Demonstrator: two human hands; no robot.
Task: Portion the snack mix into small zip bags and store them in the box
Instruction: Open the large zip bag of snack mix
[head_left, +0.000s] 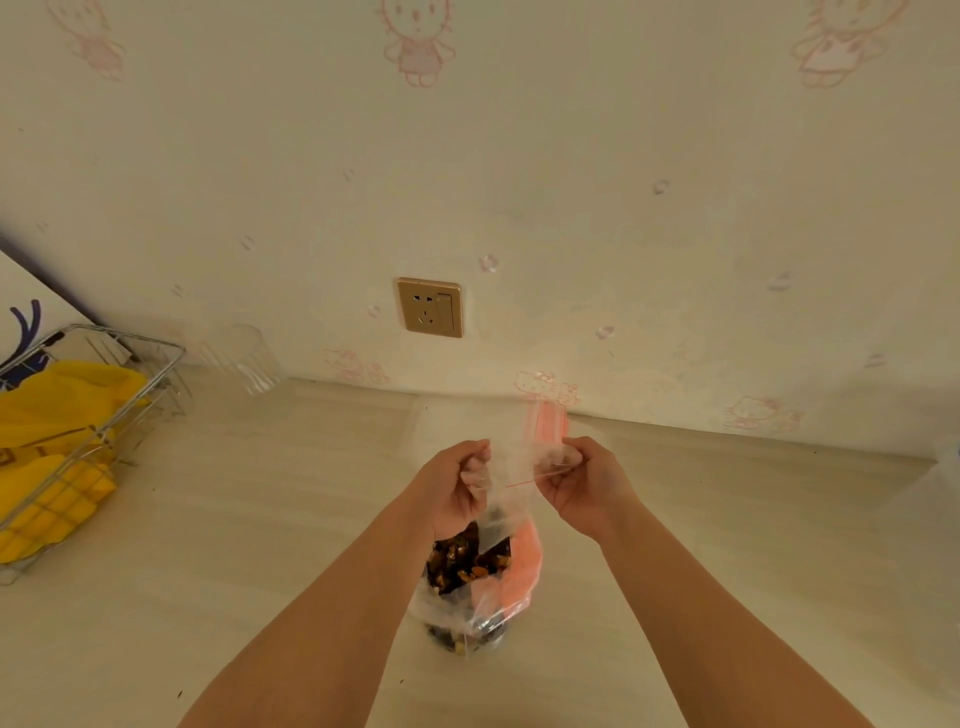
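Both hands are raised above a pale wooden countertop (675, 545), working on a small clear zip bag (524, 460) with a red seal line. The left hand (457, 488) has its fingers curled round the bag's left edge; the right hand (584, 483) pinches the right edge between thumb and curled fingers. The bag hangs between them, blurred, so whether its mouth is parted cannot be told.

Below the left wrist, a larger clear plastic bag of snack mix (467, 571) stands on the counter, holding dark and golden pieces. An orange-pink patch shows on its right side, and more thin clear plastic with red strips lies on the counter behind the hands near the wall; how many bags are in that pile cannot be counted.

The counter's far edge meets a wall (623, 208) papered with pink cartoon cats, bearing one gold power socket (430, 307). At the left, one wire basket (104, 395) holds yellow packaging (57, 415), reaching the frame's left edge. One clear drinking glass (244, 358) stands just right of it, against the wall. Bare counter spreads right of the hands and in front of the snack bag.
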